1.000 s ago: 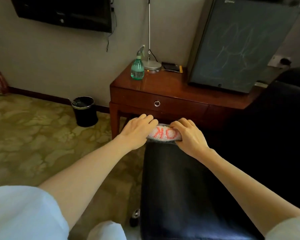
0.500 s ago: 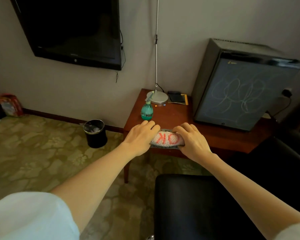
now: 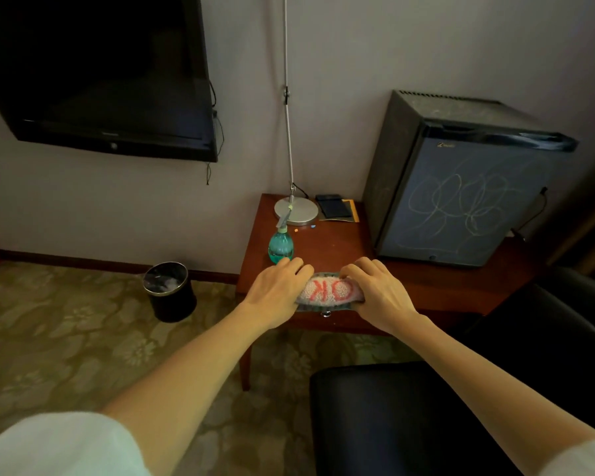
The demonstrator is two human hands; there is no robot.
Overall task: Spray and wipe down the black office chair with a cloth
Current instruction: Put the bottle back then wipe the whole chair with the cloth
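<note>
Cloth was lifted off chair to worktop front edge, ends clasped by left grip & right grip; bottle just beside left grip, so spraying prob. next.

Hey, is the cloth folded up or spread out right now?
Folded up: the cloth is a compact bundle with a layered lower edge, held at its ends by the left hand and right hand.
</note>
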